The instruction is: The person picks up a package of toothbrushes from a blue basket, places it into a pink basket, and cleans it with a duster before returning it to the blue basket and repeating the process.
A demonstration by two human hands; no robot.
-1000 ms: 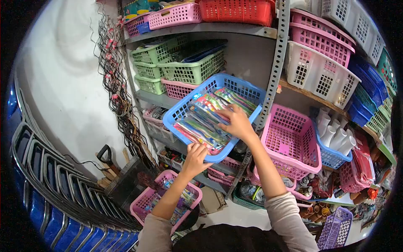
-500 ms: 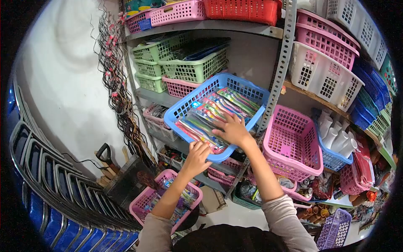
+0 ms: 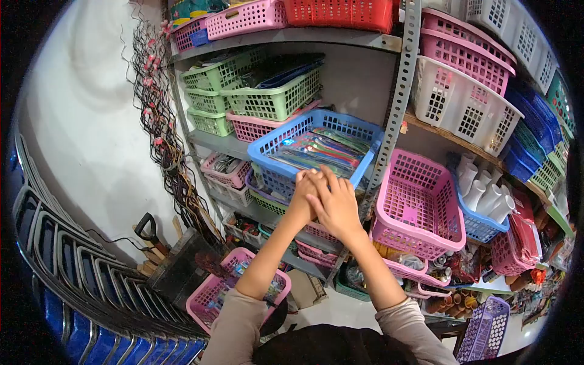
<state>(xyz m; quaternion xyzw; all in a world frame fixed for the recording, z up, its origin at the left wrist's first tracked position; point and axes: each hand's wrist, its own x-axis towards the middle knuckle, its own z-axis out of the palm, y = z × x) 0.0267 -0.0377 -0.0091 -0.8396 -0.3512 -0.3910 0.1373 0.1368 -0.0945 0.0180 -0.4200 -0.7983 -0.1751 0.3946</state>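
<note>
A blue plastic basket [image 3: 277,173] sits on the grey metal shelf, holding several colourful flat packets [image 3: 325,149] in clear wrapping. My left hand [image 3: 304,196] is at the basket's near rim, its fingers bent and partly covered by the other hand. My right hand [image 3: 333,204] overlaps it there, fingers extended over the rim. Whether my left fingers grip the rim is hidden.
Green baskets [image 3: 267,100] are stacked behind on the left. An upright metal post [image 3: 401,91] stands right of the blue basket, beside a pink basket [image 3: 420,201]. Another pink basket [image 3: 283,286] is low down, near stacked blue chairs [image 3: 109,340].
The blue basket has moved back into the shelf and now sits more level. My right hand has left the packets and come to the near rim beside my left hand.
</note>
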